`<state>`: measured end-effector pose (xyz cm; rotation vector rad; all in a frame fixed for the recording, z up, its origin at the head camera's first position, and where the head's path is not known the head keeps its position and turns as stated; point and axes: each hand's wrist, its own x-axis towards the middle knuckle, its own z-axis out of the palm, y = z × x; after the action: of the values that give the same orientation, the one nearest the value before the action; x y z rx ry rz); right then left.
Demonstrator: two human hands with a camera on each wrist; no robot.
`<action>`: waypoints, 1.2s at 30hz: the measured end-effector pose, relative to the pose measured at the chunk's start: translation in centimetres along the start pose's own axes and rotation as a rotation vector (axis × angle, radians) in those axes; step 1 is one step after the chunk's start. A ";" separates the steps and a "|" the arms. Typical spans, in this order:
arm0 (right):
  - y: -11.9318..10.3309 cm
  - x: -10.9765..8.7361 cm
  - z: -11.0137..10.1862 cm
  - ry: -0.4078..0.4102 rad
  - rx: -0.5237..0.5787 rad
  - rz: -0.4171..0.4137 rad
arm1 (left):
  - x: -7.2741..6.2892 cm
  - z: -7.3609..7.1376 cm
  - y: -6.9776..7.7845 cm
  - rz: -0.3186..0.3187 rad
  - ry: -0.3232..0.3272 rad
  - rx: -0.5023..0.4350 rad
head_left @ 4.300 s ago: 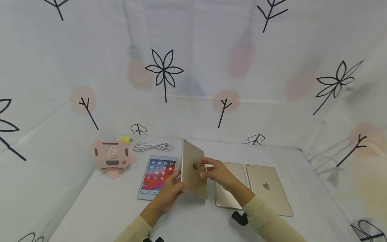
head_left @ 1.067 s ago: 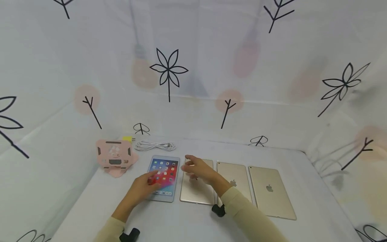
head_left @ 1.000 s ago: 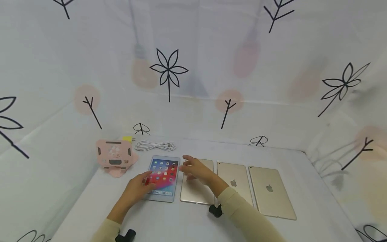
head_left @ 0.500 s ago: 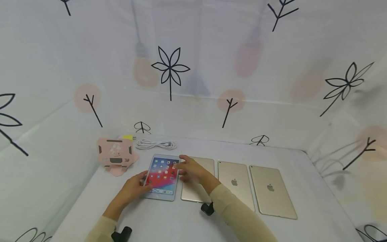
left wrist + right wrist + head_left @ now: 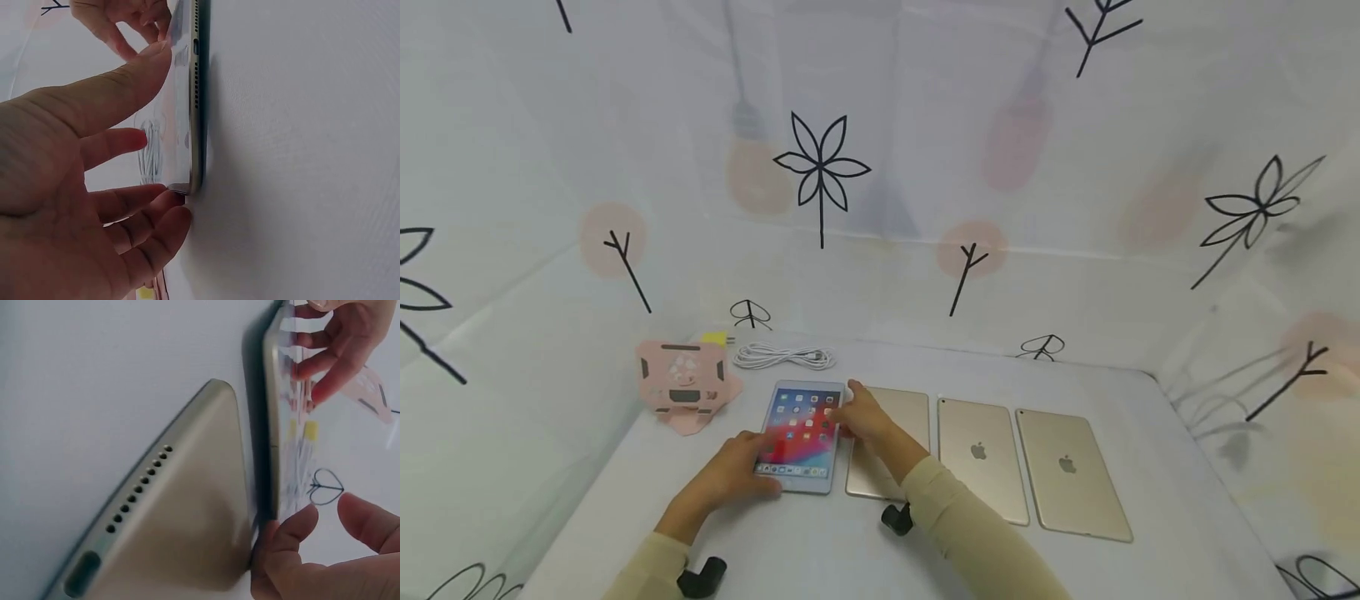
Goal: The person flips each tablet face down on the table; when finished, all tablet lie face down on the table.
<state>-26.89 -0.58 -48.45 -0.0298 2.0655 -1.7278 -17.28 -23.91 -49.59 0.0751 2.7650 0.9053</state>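
A white-fronted tablet (image 5: 805, 446) lies on the white table with its lit screen up. My left hand (image 5: 730, 471) is at its lower left corner, the thumb near the bottom edge and the fingers touching the left side. On the opposite long edge rest bent fingers of my right hand (image 5: 865, 421), its thumb above the screen. Immediately right, a gold-backed tablet (image 5: 872, 479) lies face down, partly hidden under the right forearm. Two more gold-backed ones follow in a row, a middle tablet (image 5: 977, 492) and a far-right tablet (image 5: 1078, 475).
A pink tablet case (image 5: 703, 367) stands at the back left, a yellow charger plug (image 5: 713, 337) behind it. Coiled white cable (image 5: 784, 357) lies behind the screen-up tablet. A patterned white cloth wall closes off the back and sides.
The gold tablet seen tilted in both hands earlier now lies face down, leftmost of the gold row. Both hands have moved left to the lit tablet's edges.
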 end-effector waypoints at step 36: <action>0.4 -0.8 1.2 -0.174 0.470 -0.071 | -1.5 1.8 5.4 -0.039 0.043 -0.024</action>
<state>-25.63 -1.32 -48.65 -0.1054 1.5140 -2.1300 -15.48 -18.66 -47.51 -0.0026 2.7837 0.9402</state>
